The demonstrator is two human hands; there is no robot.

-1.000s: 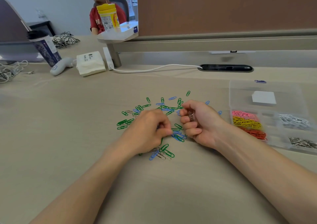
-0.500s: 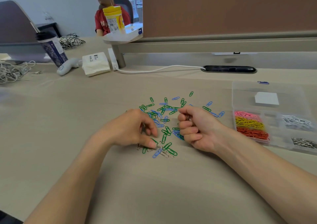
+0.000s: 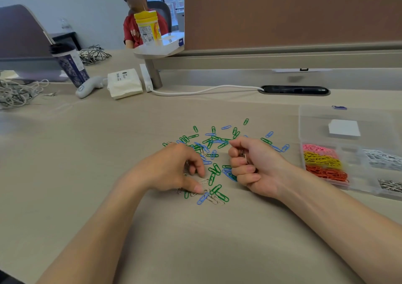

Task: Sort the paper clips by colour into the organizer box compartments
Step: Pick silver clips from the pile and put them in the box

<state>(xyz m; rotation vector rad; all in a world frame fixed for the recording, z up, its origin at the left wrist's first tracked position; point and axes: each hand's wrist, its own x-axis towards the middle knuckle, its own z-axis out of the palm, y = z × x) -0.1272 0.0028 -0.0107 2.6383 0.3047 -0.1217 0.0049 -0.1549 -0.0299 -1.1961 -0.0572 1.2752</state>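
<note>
A patterned cup (image 3: 71,68) stands near a white tissue pack (image 3: 125,83).

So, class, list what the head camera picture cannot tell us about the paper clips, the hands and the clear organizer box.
Head view only.
- How many silver metal paper clips the right hand grips: curled fingers hide them.
- Whatever lies under the left hand: covered by it.
- The clear plastic organizer box: right side cut off by the frame edge.

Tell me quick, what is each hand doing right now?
Left hand: closed, fingers curled round silver clips.
Right hand: closed fist round more silver clips.
</note>
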